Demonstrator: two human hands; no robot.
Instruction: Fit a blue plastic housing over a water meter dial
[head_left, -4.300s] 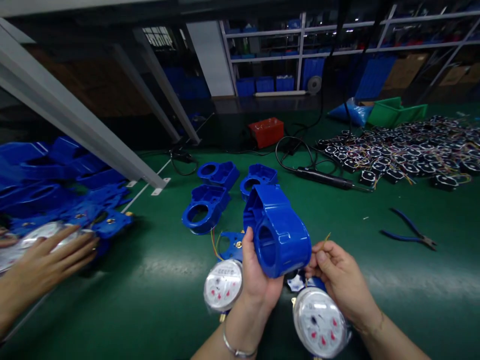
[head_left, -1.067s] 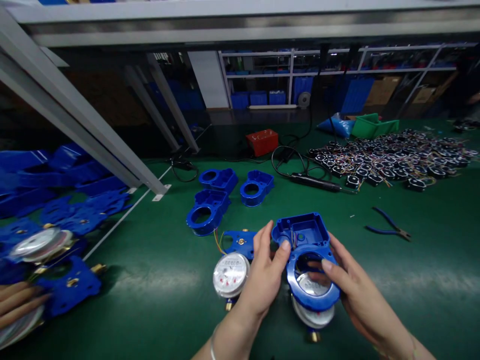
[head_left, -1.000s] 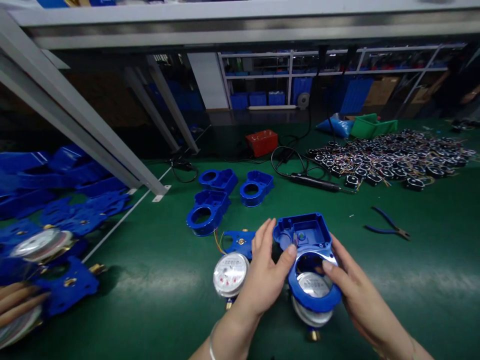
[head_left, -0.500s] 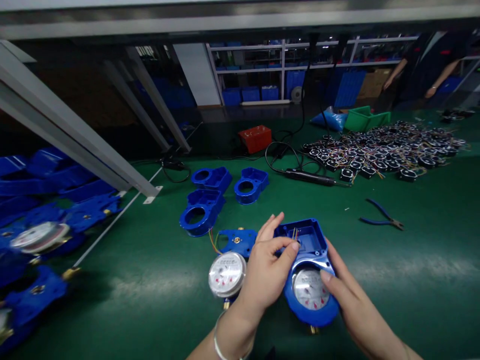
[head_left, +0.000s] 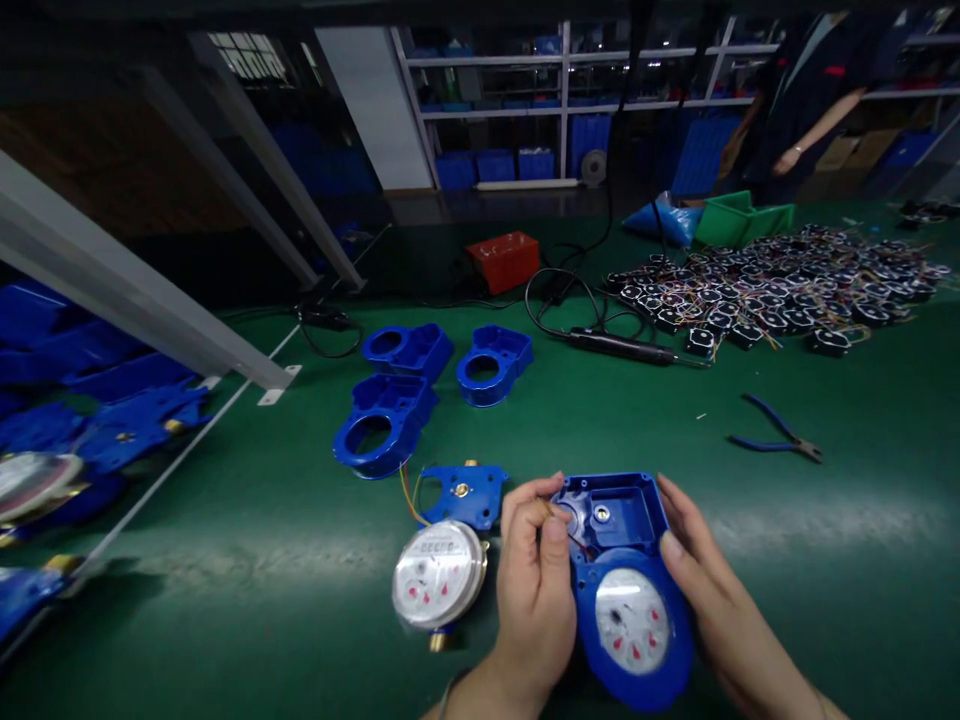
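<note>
Between my hands is a blue water meter housing [head_left: 634, 560], its round dial [head_left: 632, 622] showing through the ring and its square compartment facing up. My right hand [head_left: 709, 580] grips the housing's right side, thumb on the edge. At the left edge, my left hand [head_left: 534, 580] is closed, fingers curled against the compartment wall with thin wires running towards them. Whether it pinches the wires or the housing is partly hidden. Left of my left hand lies another water meter [head_left: 439, 577] with a bare dial, attached to a blue base plate [head_left: 466, 495] with coloured wires beside it.
Three blue housings [head_left: 495, 365] stand behind the bare meter. A soldering iron [head_left: 622, 346] and blue-handled cutters [head_left: 780, 430] lie further right. Beyond are a heap of black wired modules [head_left: 780, 290], a green bin [head_left: 742, 220] and a red box [head_left: 504, 262]. A person [head_left: 802, 110] stands behind.
The housing has moved slightly towards me and tilted up. My left hand has gone from over the compartment, pinching wires, to its left edge. The view has shifted.
</note>
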